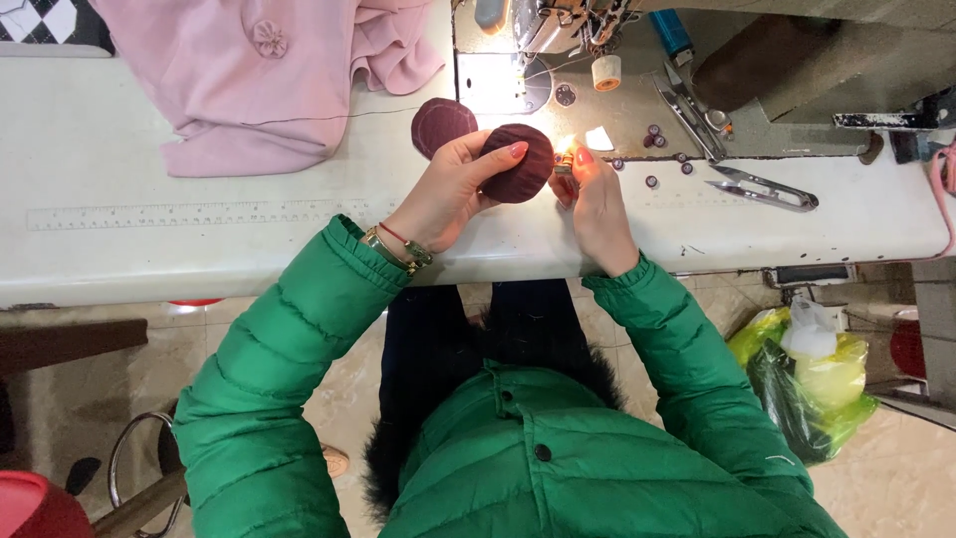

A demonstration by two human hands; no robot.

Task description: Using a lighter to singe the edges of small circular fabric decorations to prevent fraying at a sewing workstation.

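Note:
My left hand [453,189] pinches a round dark maroon fabric disc [520,164] upright above the white sewing table [199,239]. My right hand [597,204] grips a small lighter [564,167] at the disc's right edge, and a bright flame [565,145] burns there. A second maroon disc [440,125] lies flat on the table just behind my left hand. Both arms wear green padded sleeves, and bracelets sit on my left wrist.
Pink cloth [269,80] lies heaped at the back left. The sewing machine [568,25] stands at the back centre. Scissors [687,110], thread snips [762,187] and several small dark buttons [652,139] lie to the right. A ruler strip [179,214] runs along the table. Plastic bags [807,384] sit on the floor.

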